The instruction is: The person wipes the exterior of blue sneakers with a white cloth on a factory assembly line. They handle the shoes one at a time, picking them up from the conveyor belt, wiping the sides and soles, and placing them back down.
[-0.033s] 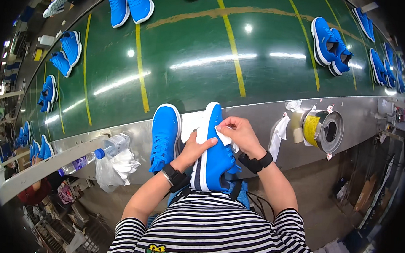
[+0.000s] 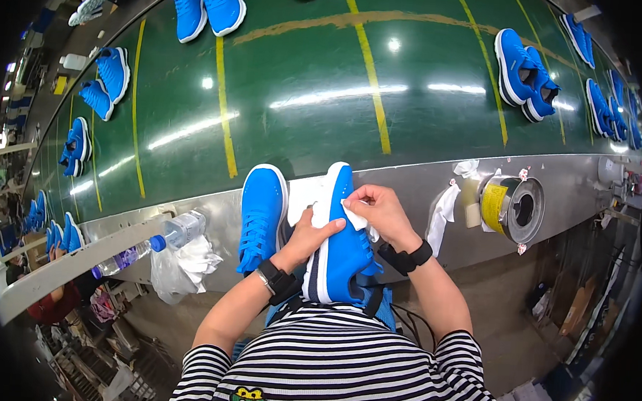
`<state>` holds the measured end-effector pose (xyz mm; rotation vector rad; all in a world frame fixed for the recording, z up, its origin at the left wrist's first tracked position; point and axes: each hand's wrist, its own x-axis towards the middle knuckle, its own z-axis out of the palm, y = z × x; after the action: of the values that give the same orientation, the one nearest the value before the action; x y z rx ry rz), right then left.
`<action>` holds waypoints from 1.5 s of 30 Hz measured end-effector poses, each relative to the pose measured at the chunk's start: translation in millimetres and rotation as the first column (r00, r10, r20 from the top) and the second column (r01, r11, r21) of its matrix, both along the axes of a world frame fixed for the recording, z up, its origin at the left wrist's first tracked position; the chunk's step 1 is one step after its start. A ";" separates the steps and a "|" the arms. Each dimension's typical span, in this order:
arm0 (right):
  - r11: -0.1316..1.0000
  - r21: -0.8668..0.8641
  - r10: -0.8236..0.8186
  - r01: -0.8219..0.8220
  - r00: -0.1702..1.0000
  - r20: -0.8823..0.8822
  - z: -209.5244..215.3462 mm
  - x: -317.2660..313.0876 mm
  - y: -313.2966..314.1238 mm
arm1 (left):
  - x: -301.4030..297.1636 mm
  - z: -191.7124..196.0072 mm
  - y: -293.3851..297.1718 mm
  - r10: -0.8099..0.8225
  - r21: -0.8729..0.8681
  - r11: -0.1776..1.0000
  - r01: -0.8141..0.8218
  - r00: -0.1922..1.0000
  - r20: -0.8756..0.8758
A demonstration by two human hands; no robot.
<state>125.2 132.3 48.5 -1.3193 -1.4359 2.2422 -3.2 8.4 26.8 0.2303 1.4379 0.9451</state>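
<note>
1. Blue lace-up running shoe (image 2: 347, 263), white-soled: tilted, held at the near edge of the steel bench (image 2: 576, 183).
2. Left hand (image 2: 309, 238): angled inward, thumb across the shoe's side, other fingers mostly hidden; gripping it.
3. Right hand (image 2: 384, 212): bent inward, fingertips pinched on white cloth (image 2: 357, 220) against the shoe.
4. Matching shoe (image 2: 264, 208): just left.

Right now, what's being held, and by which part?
Left hand: blue shoe, by its midsection. Right hand: white cloth, pinched; exact part unclear.
</note>
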 end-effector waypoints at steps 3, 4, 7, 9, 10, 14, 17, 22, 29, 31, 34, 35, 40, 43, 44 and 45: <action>1.000 0.017 0.003 -0.003 1.000 0.020 -1.0 -2.8 0.1 | -0.4 5.0 1.6 -0.010 -0.013 1.000 0.009 1.000 -0.013; 1.000 0.004 0.002 -0.002 1.000 0.028 -0.7 -4.2 0.1 | -0.7 6.1 2.1 -0.018 -0.001 1.000 0.018 0.999 -0.032; 1.000 -0.022 -0.006 0.007 0.999 0.052 -0.8 -7.3 0.6 | -0.5 4.3 1.4 -0.034 0.010 0.999 0.035 0.996 -0.085; 1.000 -0.019 -0.019 0.020 0.997 0.070 -5.2 -7.4 -0.9 | 0.6 -2.2 -1.3 -0.032 -0.010 0.999 0.031 0.993 -0.116; 1.000 0.012 -0.009 0.008 0.996 0.084 -7.0 -8.2 -1.0 | -0.5 1.6 1.5 -0.041 0.003 0.999 0.041 0.994 -0.102; 0.995 0.095 0.026 -0.039 0.990 0.138 -7.5 -7.4 -1.4 | -2.6 5.5 4.8 -0.079 0.029 0.996 0.083 0.990 -0.120; 0.997 -0.050 -0.058 0.061 0.997 0.051 -3.7 -1.4 -6.1 | -2.7 -0.7 1.7 -0.100 0.028 0.994 0.106 0.981 -0.166; 0.964 -0.230 -0.143 0.132 0.989 -0.029 1.6 -2.0 -6.3 | -3.2 11.8 7.2 -0.101 0.013 0.995 0.103 0.988 -0.115; 0.996 0.092 -0.030 0.020 0.995 0.099 -12.5 -5.9 -7.7 | -3.3 3.7 4.0 -0.148 -0.002 0.989 0.151 0.965 -0.216; 0.988 0.154 -0.024 0.004 0.992 0.123 -12.4 -4.8 -7.1 | -3.7 -1.0 2.0 -0.145 0.012 0.988 0.152 0.965 -0.218; 0.994 0.056 -0.092 0.089 0.994 0.061 -8.4 1.2 -9.5 | -3.9 -4.6 -0.6 -0.099 0.024 0.994 0.104 0.982 -0.160; 0.986 -0.062 -0.155 0.154 0.988 -0.001 -3.5 2.6 -10.5 | -3.6 -6.7 -1.9 -0.088 0.017 0.996 0.092 0.985 -0.150; 0.980 -0.173 -0.112 0.102 0.992 -0.052 1.1 -0.3 -5.8 | -3.1 7.1 3.6 -0.072 -0.027 0.997 0.069 0.991 -0.112; 0.998 -0.062 -0.010 0.011 1.000 0.017 -4.4 -4.7 -2.3 | -3.0 6.9 4.1 -0.059 -0.007 0.998 0.059 0.995 -0.074; 1.000 -0.002 0.012 -0.012 0.998 0.054 -6.7 -5.3 -2.2 | -2.9 3.5 2.9 -0.064 -0.016 0.998 0.063 0.995 -0.078; 0.998 0.057 0.032 -0.038 0.995 0.093 -8.8 -5.5 -3.3 | -2.7 1.1 1.7 -0.069 -0.025 0.997 0.067 0.994 -0.081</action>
<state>119.7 129.0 39.7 -1.4069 -1.5543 2.1693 -5.9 10.1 27.8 0.3023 1.5057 0.8725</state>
